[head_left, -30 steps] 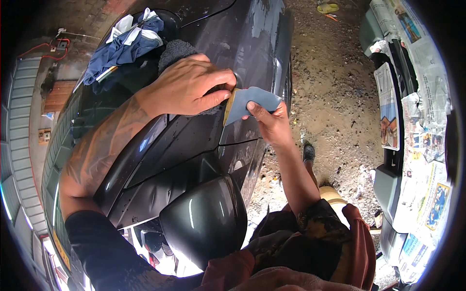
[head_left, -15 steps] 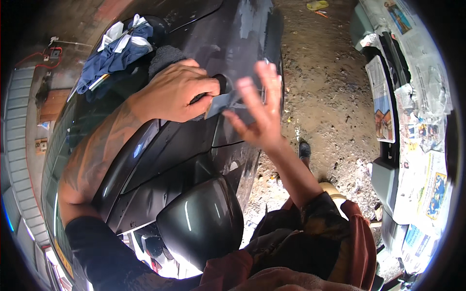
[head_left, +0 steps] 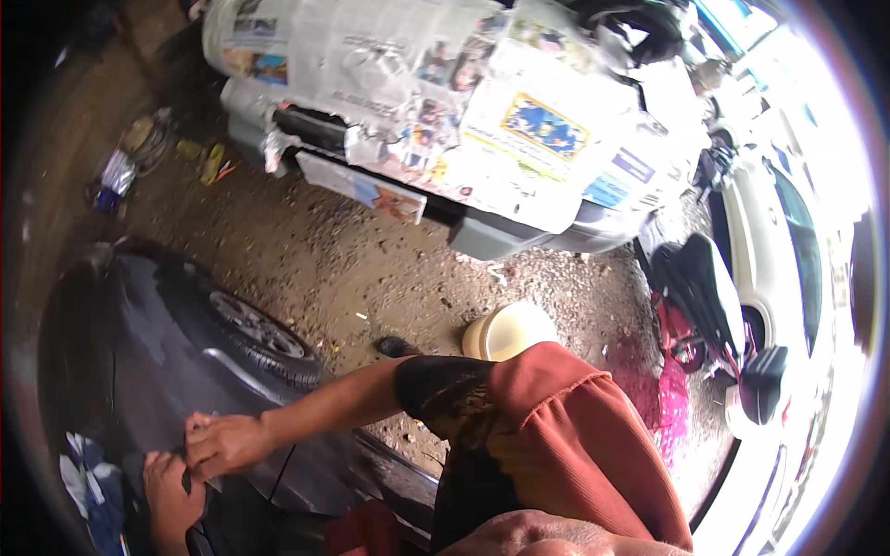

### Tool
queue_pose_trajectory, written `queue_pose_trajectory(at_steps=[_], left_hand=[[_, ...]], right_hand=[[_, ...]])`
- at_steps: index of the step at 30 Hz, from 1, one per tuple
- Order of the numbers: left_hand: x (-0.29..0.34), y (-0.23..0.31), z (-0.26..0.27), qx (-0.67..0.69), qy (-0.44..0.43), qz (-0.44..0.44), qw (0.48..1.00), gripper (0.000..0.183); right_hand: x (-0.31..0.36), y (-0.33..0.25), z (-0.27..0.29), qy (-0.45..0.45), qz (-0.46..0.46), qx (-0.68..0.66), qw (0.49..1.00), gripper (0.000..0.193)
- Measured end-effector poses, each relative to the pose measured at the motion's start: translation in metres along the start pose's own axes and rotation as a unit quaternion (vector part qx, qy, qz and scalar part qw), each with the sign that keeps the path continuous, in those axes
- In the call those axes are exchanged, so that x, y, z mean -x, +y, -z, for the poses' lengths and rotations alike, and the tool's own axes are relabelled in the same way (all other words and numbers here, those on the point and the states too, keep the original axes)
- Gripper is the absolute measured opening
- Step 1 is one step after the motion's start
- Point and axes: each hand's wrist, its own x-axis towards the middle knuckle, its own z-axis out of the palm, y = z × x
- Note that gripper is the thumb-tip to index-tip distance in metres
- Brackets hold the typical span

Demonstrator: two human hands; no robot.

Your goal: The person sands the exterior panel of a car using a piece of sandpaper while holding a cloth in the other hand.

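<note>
At the lower left, both hands are close together over the dark grey car body (head_left: 153, 347). My left hand (head_left: 172, 491) has its fingers curled around a bunched dark cloth (head_left: 135, 466), which is mostly hidden. My right hand (head_left: 227, 443) meets it with fingers bent and closed. A small dark edge shows between the two hands, and I cannot make out what the right fingers grip. Blue and white cloths (head_left: 95, 486) lie on the car beside my left hand.
A car wheel (head_left: 260, 326) sits under the fender. A pale bucket (head_left: 476, 338) stands on the gritty wet floor. Across from me is a car front covered with newspaper (head_left: 389, 83). A motorbike (head_left: 700, 278) and a white car (head_left: 756, 213) are at the right.
My view has swung right, bringing the bucket and wheel into sight. The right hand, spread and apart before, has closed beside the left. The grey flat piece by the left hand no longer shows.
</note>
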Motion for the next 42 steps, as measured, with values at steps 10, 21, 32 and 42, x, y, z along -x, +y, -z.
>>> queue_pose_trajectory(at_steps=[10, 21, 32, 42], left_hand=[[-0.005, 0.015, 0.023, 0.03, -0.103, 0.002, 0.994, 0.015], [-0.016, 0.009, 0.0, 0.041, -0.082, 0.079, 0.993, 0.031], [0.001, 0.013, 0.015, -0.079, -0.191, 0.038, 0.978, 0.039], [-0.006, 0.018, -0.009, -0.018, -0.232, -0.028, 0.972, 0.038]], right_hand=[[0.004, -0.008, 0.009, -0.072, 0.032, 0.072, 0.994, 0.018], [0.085, -0.019, 0.019, 0.218, -0.464, -0.419, 0.749, 0.019], [0.096, -0.038, 0.104, 0.274, -0.416, -0.419, 0.759, 0.015], [0.141, -0.07, -0.063, -0.045, -0.513, -0.082, 0.853, 0.07]])
